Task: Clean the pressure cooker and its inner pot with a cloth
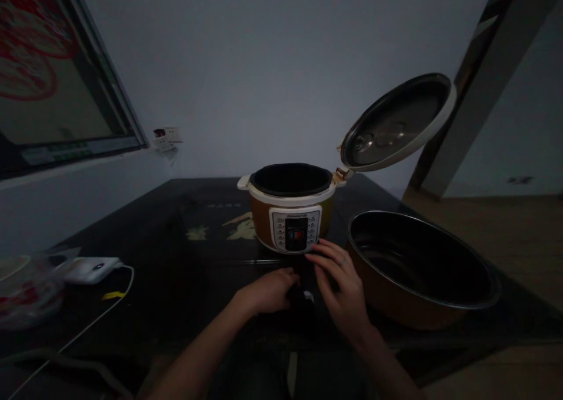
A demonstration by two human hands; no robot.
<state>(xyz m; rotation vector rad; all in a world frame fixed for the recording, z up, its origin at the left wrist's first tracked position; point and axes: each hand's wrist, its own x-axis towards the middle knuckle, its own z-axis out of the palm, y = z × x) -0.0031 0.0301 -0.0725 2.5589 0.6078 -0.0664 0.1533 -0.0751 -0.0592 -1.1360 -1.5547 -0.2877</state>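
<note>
An orange and white electric pressure cooker (290,212) stands on the dark table (176,271) with its lid (398,121) swung open to the right. Its cavity looks dark and bare. The removed inner pot (417,268) sits to the right of it. My left hand (270,291) is curled around a small dark object (303,299) just in front of the cooker. My right hand (341,282) rests beside it, fingers bent toward the same object and near the cooker's control panel (296,230). What the object is stays unclear in the dim light.
A white power bank (90,269) with a white cable (88,324) lies at the left. A crumpled plastic bag (26,291) sits at the far left edge. A window (57,77) is at the upper left, a wall socket (167,137) behind the table.
</note>
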